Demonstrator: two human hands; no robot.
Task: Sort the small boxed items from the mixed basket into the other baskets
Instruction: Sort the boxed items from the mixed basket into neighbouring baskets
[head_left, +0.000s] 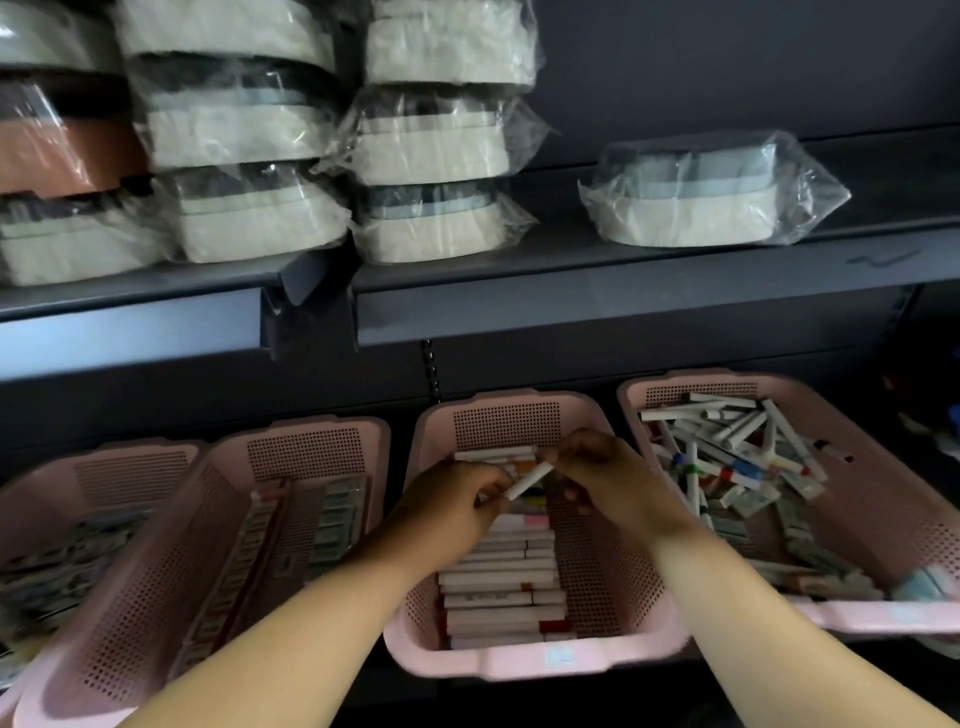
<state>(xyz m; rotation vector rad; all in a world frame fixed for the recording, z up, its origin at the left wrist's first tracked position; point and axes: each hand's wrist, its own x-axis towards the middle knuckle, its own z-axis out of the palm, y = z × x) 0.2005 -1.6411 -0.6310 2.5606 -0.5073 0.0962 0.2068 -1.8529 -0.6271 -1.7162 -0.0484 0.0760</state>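
left hand, right hand, pinching slim box

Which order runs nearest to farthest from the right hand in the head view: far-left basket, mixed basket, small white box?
1. small white box: pinched by the right hand itself, above the middle basket.
2. mixed basket: next basket over, on the right.
3. far-left basket: at the row's left end.

Tilted white box over middle basket

Shop: dark metal shelving, bagged stock, pink baskets of boxed items.
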